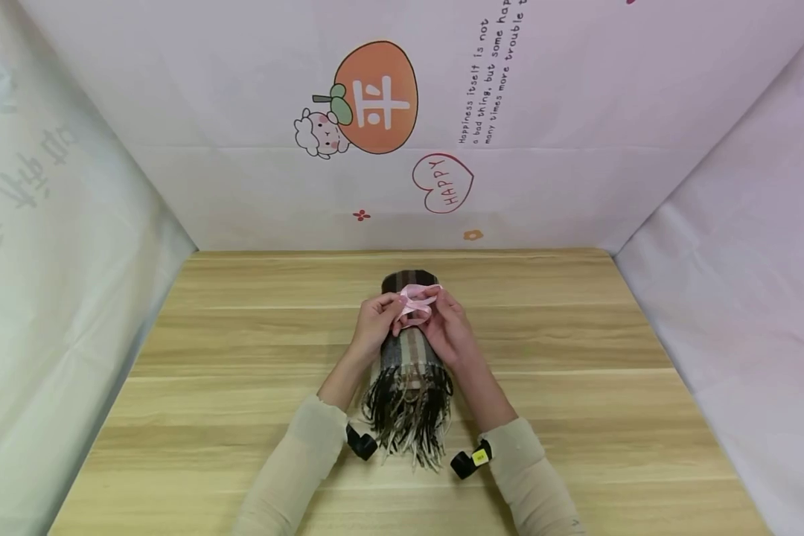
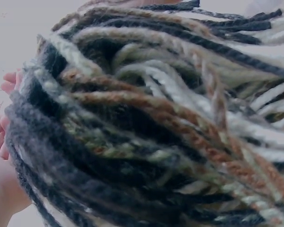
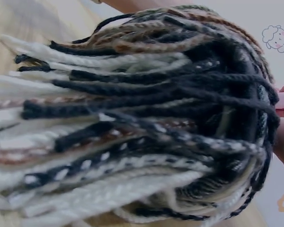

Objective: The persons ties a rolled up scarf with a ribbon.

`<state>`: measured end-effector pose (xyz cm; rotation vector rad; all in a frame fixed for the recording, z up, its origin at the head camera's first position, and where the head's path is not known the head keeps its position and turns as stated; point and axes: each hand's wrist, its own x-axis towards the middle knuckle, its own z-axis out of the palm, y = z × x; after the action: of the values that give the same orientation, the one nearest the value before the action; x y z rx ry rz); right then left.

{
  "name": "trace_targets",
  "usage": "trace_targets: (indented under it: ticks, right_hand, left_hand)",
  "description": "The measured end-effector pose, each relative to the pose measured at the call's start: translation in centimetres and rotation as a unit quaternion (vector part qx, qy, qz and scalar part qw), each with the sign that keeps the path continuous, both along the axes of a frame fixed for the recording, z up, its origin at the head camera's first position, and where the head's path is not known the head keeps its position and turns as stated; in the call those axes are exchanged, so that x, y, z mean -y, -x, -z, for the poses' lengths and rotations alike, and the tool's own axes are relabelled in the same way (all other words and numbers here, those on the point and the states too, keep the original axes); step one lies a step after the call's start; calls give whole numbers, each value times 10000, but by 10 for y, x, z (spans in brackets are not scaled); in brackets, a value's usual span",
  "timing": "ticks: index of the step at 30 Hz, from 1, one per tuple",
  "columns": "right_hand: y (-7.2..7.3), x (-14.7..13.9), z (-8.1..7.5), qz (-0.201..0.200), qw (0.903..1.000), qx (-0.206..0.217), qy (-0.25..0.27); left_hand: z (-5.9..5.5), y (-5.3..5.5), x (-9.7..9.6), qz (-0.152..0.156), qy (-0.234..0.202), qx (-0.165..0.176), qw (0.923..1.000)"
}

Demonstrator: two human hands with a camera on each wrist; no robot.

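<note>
A rolled plaid scarf (image 1: 412, 350) in grey, brown, cream and black lies lengthwise on the table, its fringe (image 1: 409, 424) toward the person. Around its upper part goes a pink ribbon (image 1: 415, 301) with loops standing up on top. My left hand (image 1: 378, 320) pinches the ribbon from the left side, fingertips at its middle. From the right, my right hand (image 1: 447, 327) pinches a ribbon loop between thumb and fingers. Fringe strands (image 2: 146, 109) fill the left wrist view, with part of the left hand at the edge. Likewise, fringe (image 3: 146, 113) hides most of the right hand in the right wrist view.
The wooden table (image 1: 254, 335) spreads out on both sides of the scarf. A white printed cloth wall (image 1: 241, 186) rises at the table's far edge, with more white cloth left and right. Black wrist cameras (image 1: 465, 465) sit beside the fringe.
</note>
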<state>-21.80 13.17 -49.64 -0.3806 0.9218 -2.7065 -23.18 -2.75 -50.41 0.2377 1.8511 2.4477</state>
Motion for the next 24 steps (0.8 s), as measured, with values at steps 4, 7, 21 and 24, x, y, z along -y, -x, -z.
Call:
trace_targets:
  ticks: [4,7,21,24]
  right_hand:
    - [0,3,0,234,9984,-503,-117]
    - [0,4,0,368,9934,-1021,-375]
    - [2,7,4,807,9827,-1574,-548]
    - [2,6,3,921,9779,-1568,-1033]
  left_hand:
    - [-1,0,-1,3,-62,69,10000]
    - [-1,1,0,6,-79,80,9999]
    - [1,1,0,10,-27,97,9999]
    - [2,1,1,-23,48,80,10000]
